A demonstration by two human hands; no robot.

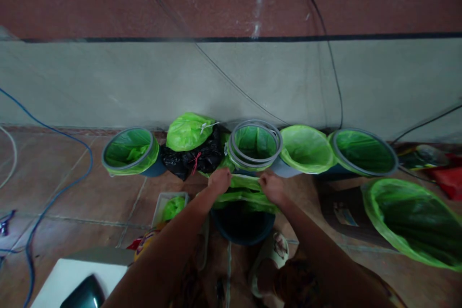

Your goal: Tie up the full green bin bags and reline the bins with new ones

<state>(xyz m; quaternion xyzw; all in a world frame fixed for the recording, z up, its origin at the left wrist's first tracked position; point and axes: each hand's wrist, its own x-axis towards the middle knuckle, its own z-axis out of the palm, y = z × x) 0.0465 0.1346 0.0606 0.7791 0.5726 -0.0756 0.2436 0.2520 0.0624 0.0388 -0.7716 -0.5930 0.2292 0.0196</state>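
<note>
- From here I see the left hand [220, 181], its grip closed on the edge of a green bag [245, 182].
- The right hand [271, 186] has its grip clamped on the same bag, a little way along.
- The bag stretches between them, over the far side of a dark bin [242, 233] on the tiled floor [111, 197].
- Near the wall [144, 82], a green bundle [188, 134] sits on a black bag [178, 161].
</note>
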